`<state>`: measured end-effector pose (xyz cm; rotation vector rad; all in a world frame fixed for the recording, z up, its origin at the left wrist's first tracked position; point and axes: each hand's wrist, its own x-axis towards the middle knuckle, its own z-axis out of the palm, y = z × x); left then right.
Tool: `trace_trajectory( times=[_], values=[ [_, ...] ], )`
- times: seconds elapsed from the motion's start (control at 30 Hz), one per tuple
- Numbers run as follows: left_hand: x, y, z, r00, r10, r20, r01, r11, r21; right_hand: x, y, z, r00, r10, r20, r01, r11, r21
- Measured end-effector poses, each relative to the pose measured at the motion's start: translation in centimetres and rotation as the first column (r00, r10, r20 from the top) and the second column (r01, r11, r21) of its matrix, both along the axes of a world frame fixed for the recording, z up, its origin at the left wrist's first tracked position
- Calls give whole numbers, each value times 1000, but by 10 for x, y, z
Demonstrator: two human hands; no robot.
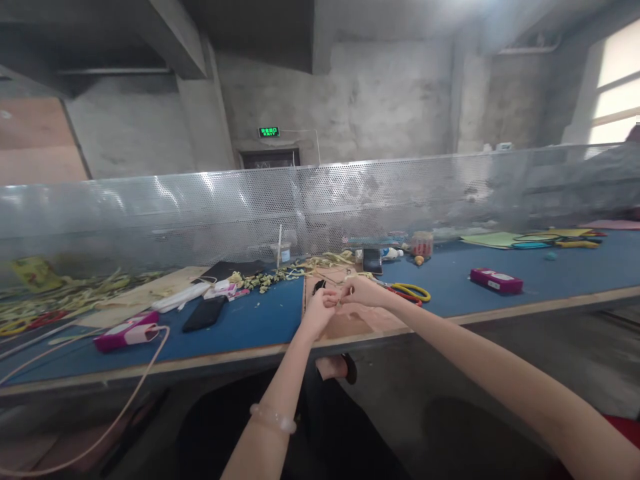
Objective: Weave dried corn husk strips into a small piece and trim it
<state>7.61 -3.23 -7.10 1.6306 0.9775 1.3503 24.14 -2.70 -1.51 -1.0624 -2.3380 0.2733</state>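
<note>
Hands, two, over the front edge of a blue-topped table with pale wooden edging (450,280). Left hand (323,310): fingers curled, fingertips close together. Right hand (361,292): fingers bent, fingertips almost meeting the left's. Each grip: cannot tell whether clamped on anything; any piece there too small to make out. Tan flat sheet (367,321): beneath both hands, reaching the front edge. Yellow-and-red-handled scissors (426,291): just beside the right hand. Blue surface extends rightward from there to a magenta rectangular box (495,281), near the front edge. Left side: a shorter blue stretch, then a black flat rectangular object (205,313). Behind: loose yellowish strips (330,259); a perforated metal screen (360,193) along the far edge. Room: grey concrete wall (390,100), lit green exit sign (269,132), bright window (620,80) at right.
</note>
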Motion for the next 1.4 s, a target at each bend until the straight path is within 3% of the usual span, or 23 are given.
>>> trace_trajectory(
  times=[0.27,0.63,0.83,1.03,1.17,1.4],
  values=[
    [0,-7,6,1000,1,-31,-1,1000,-9,0,8,-5,997,76,1,-76,995,-61],
    [2,-11,9,996,51,-73,-55,997,-57,0,13,-8,999,21,47,-20,1000,-15],
    [0,-12,10,998,5,-63,-7,1000,-30,-4,6,-4,991,25,131,-20,999,-37],
    [1,-13,10,1000,-6,-28,5,999,-54,-3,2,-3,986,20,167,-25,999,25],
    [2,-16,12,1000,-9,-2,9,997,-72,1,0,-2,989,55,138,-54,998,-11],
    [1,-17,14,1000,-21,-22,19,997,-77,12,-8,15,991,122,62,-116,989,-93]
  ],
)
